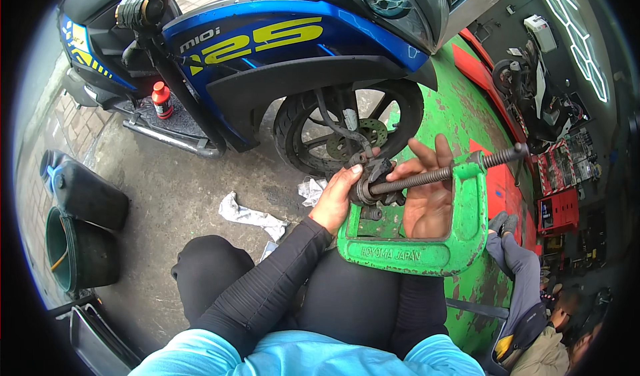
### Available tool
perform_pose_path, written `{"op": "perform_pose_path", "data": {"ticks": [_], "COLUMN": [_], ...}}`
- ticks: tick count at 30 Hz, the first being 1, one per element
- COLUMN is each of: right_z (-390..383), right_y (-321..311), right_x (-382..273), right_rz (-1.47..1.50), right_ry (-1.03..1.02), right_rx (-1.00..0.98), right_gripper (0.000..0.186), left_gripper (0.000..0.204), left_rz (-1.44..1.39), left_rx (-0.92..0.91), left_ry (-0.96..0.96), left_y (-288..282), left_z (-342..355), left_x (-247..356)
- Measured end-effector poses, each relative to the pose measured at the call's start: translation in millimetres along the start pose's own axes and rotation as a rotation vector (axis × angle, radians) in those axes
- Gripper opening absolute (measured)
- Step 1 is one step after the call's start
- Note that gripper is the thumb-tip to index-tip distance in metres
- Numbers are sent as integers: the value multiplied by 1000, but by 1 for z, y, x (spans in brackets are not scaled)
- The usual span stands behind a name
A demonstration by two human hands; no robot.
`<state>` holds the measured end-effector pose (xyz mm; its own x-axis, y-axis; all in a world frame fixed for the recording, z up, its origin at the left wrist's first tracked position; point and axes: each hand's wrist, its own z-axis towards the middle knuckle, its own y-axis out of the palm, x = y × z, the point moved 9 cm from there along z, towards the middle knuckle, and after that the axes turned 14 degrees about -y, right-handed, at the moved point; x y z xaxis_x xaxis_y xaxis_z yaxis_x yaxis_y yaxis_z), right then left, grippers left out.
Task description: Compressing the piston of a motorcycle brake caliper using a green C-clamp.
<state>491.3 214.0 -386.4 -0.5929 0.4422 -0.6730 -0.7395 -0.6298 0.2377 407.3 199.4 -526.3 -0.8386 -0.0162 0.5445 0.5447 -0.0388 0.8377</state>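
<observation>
My left hand [333, 199] is wrapped round a dark, greasy brake caliper [379, 171] at the end of a brake hose [331, 124]. A large green C-clamp [413, 259] with chipped paint sits about the caliper, its threaded screw [430, 177] pointing to the upper right. The screw's inner end bears against the caliper beside my left fingers. Behind the screw and inside the clamp's frame, my right hand [430, 206] is palm up with its fingers apart. Part of that hand is hidden by the screw and frame.
A blue scooter [267, 33] stands ahead, its front wheel [293, 133] and brake disc [368, 136] just beyond my hands. White rags [253, 217] lie on the floor. At left are a dark jug [90, 193] and a bucket [93, 259]. Another person [523, 283] sits at right.
</observation>
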Motion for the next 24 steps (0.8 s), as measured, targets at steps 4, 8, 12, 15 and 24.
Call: {"op": "perform_pose_path", "data": {"ticks": [4, 8, 12, 15, 24], "right_z": [0, -1, 2, 3, -1], "right_y": [-2, -11, -4, 0, -14], "right_x": [-1, -6, -14, -15, -8], "right_rz": [-58, -215, -173, -257, -319], "right_ry": [-36, -66, -107, -73, -93], "right_rx": [0, -62, -169, -178, -135], "right_gripper": [31, 27, 39, 42, 35], "left_gripper": [64, 66, 66, 66, 69], "left_rz": [28, -39, -16, -21, -26], "left_rx": [-5, -65, -64, -73, -60], "left_ry": [-2, -15, -40, -34, -47], "left_y": [2, 7, 8, 8, 1], "left_z": [0, -2, -2, -2, 3], "left_x": [0, 6, 8, 8, -1]}}
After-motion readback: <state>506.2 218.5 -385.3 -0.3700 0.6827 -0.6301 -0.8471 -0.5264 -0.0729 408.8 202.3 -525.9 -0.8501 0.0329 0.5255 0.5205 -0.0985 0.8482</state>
